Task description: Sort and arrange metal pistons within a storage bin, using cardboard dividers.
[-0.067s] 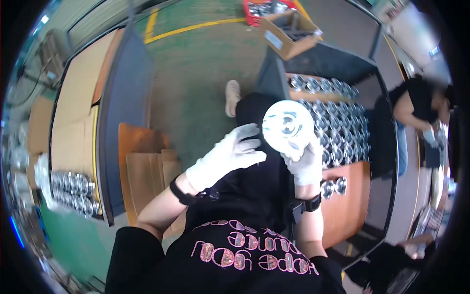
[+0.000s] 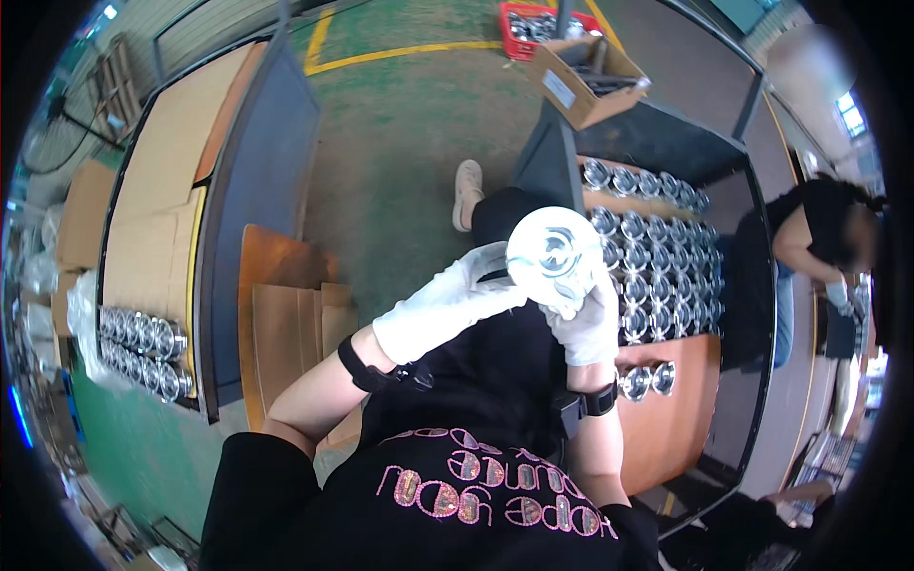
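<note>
In front of my body is a shiny round metal part, a bright disc with a ringed recess at its middle and glare on its face. My gloved right hand grips it by its lower right edge. My gloved left hand is at the part's left rim, with the fingers and thumb closing on the edge; some fingertips are hidden behind it. Rows of similar chrome parts stand in the bin to the right, and two separate ones rest on a brown board nearer me.
At the left, a cardboard-topped bin holds two rows of metal parts. An open carton sits on the right bin's far corner, with a red basket beyond. Brown sheets stand beside the left bin. A co-worker is at the far right.
My left hand has moved right, from beside the metal part to its left rim. My right hand still holds the part. The whole view has shifted slightly.
</note>
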Tool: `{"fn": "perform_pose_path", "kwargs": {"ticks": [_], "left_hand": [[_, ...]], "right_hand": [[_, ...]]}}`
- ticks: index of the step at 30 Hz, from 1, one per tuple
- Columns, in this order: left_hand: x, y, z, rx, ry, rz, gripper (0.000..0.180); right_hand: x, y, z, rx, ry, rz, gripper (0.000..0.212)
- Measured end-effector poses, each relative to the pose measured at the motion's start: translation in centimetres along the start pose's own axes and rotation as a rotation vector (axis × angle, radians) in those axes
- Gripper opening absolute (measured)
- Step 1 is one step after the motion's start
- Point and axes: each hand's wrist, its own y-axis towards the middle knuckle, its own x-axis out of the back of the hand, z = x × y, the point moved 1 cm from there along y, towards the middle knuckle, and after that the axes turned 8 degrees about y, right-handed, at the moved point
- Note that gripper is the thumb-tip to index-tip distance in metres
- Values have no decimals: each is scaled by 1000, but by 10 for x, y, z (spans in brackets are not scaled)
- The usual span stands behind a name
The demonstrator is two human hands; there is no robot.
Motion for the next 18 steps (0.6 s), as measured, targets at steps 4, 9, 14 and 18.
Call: {"fn": "perform_pose_path", "kwargs": {"ticks": [4, 9, 14, 18], "left_hand": [[17, -1, 13, 22, -433, 13, 39], [27, -1, 18, 75, -467, -45, 27], [28, 3, 22, 32, -364, -161, 32], [27, 0, 7, -20, 103, -352, 44]], "right_hand": [[12, 24, -23, -35, -201, 42, 39], [3, 34, -33, -127, -143, 99, 25], [-6, 34, -41, 20, -305, -62, 26], [-27, 26, -51, 118, -284, -7, 36]]}}
